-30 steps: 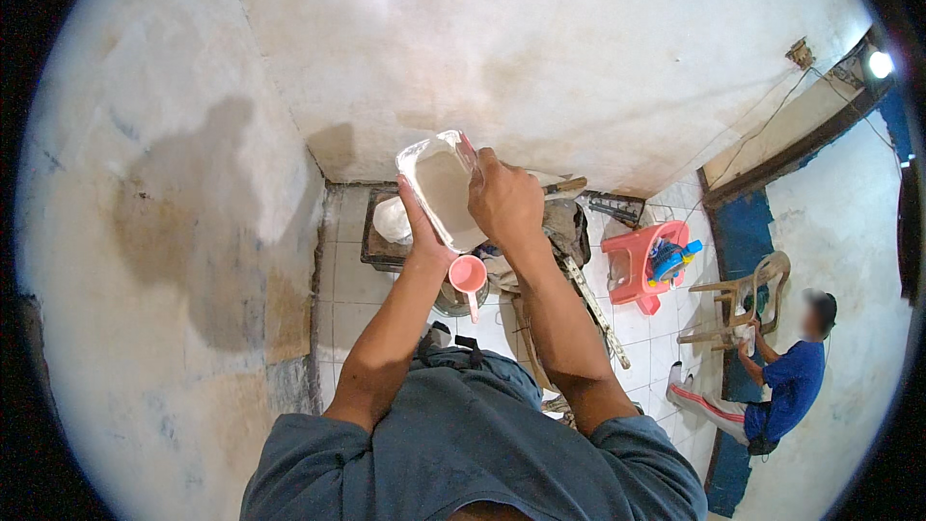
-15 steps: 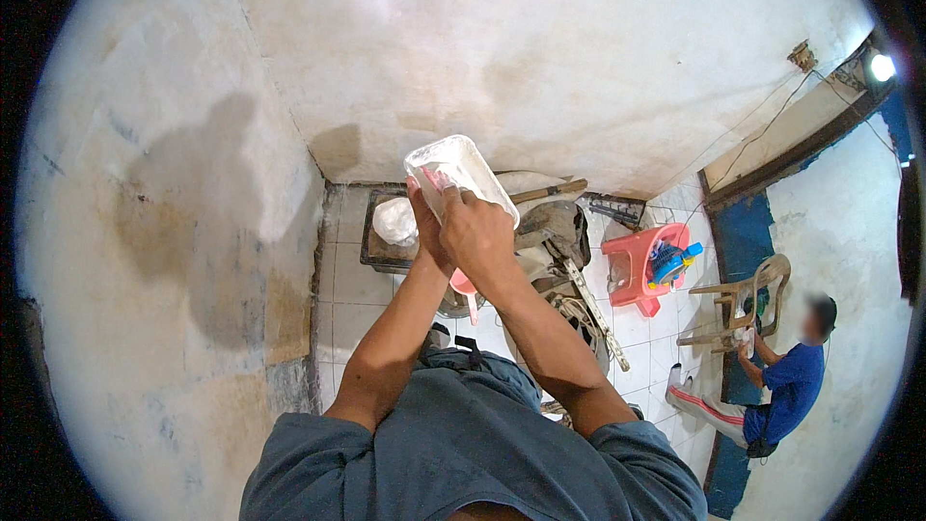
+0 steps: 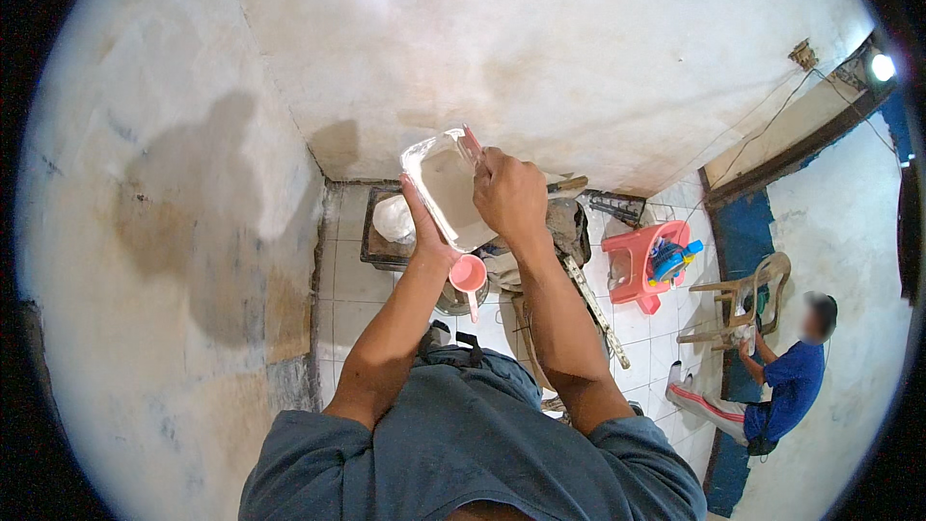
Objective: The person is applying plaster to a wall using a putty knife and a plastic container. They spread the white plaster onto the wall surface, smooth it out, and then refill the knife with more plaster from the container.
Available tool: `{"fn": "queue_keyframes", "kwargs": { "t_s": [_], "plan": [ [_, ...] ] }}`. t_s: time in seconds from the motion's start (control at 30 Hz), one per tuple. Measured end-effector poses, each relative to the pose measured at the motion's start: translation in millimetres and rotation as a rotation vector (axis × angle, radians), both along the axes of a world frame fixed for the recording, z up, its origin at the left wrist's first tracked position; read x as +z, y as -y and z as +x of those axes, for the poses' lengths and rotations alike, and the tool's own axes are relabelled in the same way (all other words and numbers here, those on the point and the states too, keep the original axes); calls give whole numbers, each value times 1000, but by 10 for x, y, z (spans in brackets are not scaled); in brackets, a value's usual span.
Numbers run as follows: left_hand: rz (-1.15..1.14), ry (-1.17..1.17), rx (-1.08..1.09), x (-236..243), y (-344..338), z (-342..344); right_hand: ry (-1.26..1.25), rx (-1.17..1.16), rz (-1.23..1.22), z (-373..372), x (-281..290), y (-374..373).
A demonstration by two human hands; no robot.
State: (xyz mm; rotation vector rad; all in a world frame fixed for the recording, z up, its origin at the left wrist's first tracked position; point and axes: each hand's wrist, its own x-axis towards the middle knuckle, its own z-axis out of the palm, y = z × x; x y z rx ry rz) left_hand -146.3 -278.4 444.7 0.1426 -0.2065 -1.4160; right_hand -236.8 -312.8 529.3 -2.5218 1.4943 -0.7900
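Observation:
My left hand (image 3: 425,233) holds a whitish rectangular board (image 3: 444,185) from below, tilted up in front of the plastered wall. White plaster covers the board's face. My right hand (image 3: 510,195) is closed on a tool with a red handle (image 3: 471,141) at the board's right edge; the tool's blade is hidden behind the hand and board. Both forearms rise from my grey-blue shirt at the bottom of the view.
On the tiled floor below lie a pink scoop (image 3: 470,275), a dark tray with white plaster (image 3: 390,223), a grey sack (image 3: 568,228) and a long straightedge (image 3: 595,304). A pink stool (image 3: 634,261), a chair (image 3: 750,293) and a seated person in blue (image 3: 789,381) are at right.
My right hand, which lay across the board half a second ago, has moved back to its right edge. The board has turned, so its plastered face shows again.

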Motion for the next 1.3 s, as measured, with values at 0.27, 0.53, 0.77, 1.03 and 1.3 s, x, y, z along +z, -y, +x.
{"fn": "queue_keyframes", "kwargs": {
  "t_s": [0.27,0.53,0.77,1.03,1.3],
  "plan": [
    [23,-41,-104,-293,75,152,-60,95,-18,236,-111,-369],
    [91,-24,8,-127,4,88,33,80,-31,161,-2,-336],
    [144,-11,37,-139,16,98,-6,25,-43,177,-141,-266],
    [157,-49,-77,-190,-11,75,-58,47,-38,231,-108,-495],
    [9,-106,-84,-235,4,77,25,95,73,165,2,-357]
  ]
}}
